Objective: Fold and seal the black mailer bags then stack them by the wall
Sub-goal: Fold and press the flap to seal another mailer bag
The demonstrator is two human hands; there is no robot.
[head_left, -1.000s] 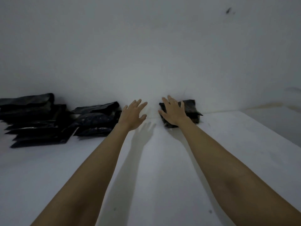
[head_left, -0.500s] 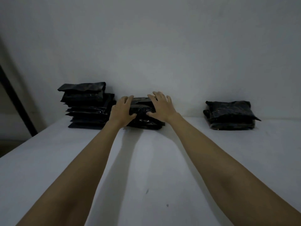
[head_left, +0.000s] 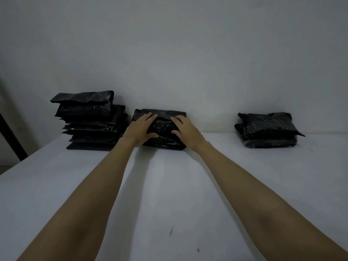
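The left hand (head_left: 140, 129) lies on the left end of the middle stack of black mailer bags (head_left: 162, 129), its fingers stretched over the top of the upper bag and its thumb reaching along the near face, so that it clasps the bag's end. The right hand (head_left: 185, 129) mirrors it on the right end, fingers curved over the top edge and thumb pressed to the front, holding the same bag. Both bare forearms run from the lower corners of the view up to this stack, and their shadows fall on the white table (head_left: 169, 194) between them. The middle stack sits at the far edge of the table, against the grey wall (head_left: 169, 53), and consists of a few glossy folded bags laid flat on one another. Just beside it on the left, touching or nearly so, stands the tall stack (head_left: 90, 121), many bags high, with a wrinkled bag on top that overhangs to the left. Well apart on the right, also by the wall, lies the low stack (head_left: 268, 129) of a few bags. A dark bar (head_left: 11, 136) slants at the left edge, beyond the table.
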